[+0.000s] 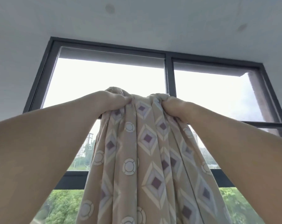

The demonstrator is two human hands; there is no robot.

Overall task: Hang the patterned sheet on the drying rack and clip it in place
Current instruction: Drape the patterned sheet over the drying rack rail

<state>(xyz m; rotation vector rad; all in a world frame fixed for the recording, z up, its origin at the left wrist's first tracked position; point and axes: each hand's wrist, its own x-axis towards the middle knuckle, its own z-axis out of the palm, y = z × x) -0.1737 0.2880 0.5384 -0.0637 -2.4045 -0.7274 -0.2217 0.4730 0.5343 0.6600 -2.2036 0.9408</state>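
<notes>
both arms reach up overhead toward the window. the left grip (115, 101) is clenched on a bunched handful of the patterned sheet (146, 159), fingers curled into the cloth near its top. the right grip (174, 107), just beside it with a short gathered span of fabric between them, grasps another fistful the same way. a soft hump of cloth rises above and between the two grips, and below them the sheet hangs in long loose folds. the fabric is thin, matte and tan, printed with cream-edged diamonds with plum centres and pale round medallions. i cannot tell whether it lies over a rack bar, as the cloth hides what is under the grips. beyond the grips stands a dark, square-edged window frame (168, 75) with a grey roller blind (111, 54) at its top. a smooth white ceiling (137, 21) is above and leafy green trees (64, 206) are far below.
</notes>
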